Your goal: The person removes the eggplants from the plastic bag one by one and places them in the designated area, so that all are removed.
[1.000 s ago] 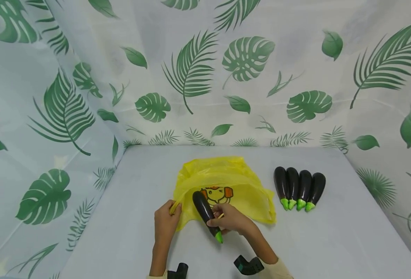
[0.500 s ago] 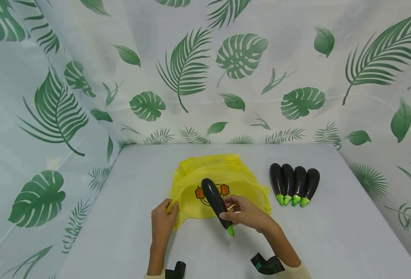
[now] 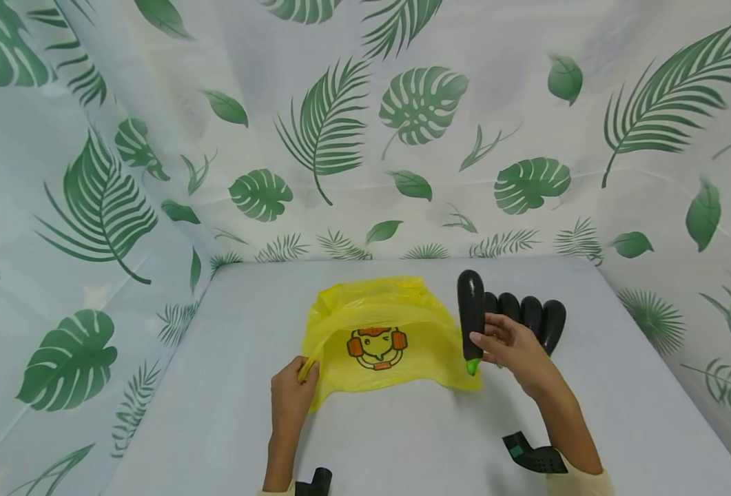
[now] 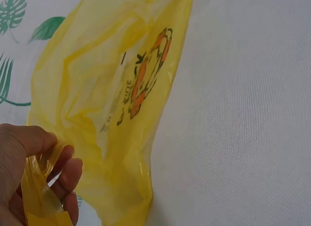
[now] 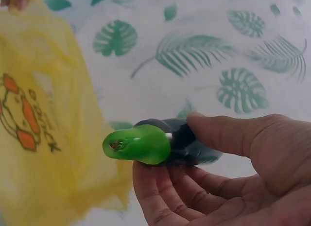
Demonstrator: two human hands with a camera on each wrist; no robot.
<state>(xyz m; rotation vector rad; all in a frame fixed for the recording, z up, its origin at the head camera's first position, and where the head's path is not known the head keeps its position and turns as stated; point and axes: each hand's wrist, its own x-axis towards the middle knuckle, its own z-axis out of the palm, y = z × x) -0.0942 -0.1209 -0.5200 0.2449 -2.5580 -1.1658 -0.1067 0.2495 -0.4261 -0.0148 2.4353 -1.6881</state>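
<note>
My right hand (image 3: 517, 350) pinches a dark purple eggplant (image 3: 471, 310) near its green stem end, its rounded end tipped up. In the right wrist view the green cap (image 5: 138, 144) faces the camera, with the thumb above and the fingers below. Behind this hand, several more eggplants (image 3: 531, 313) lie side by side, their stem ends hidden by it. A yellow plastic bag (image 3: 334, 344) with a printed cartoon face lies to the left on the table. My left hand (image 3: 293, 393) grips the bag's left edge; in the left wrist view thumb and fingers pinch the gathered plastic (image 4: 46, 177).
A white cloth covers the table (image 3: 415, 441). Leaf-printed curtains (image 3: 346, 138) stand behind and along both sides. A black wrist camera (image 3: 534, 455) sits on the right forearm, and another (image 3: 313, 482) on the left.
My right hand has carried the eggplant from over the bag's mouth to the right, up beside the row of eggplants. The left hand keeps its grip on the bag's edge.
</note>
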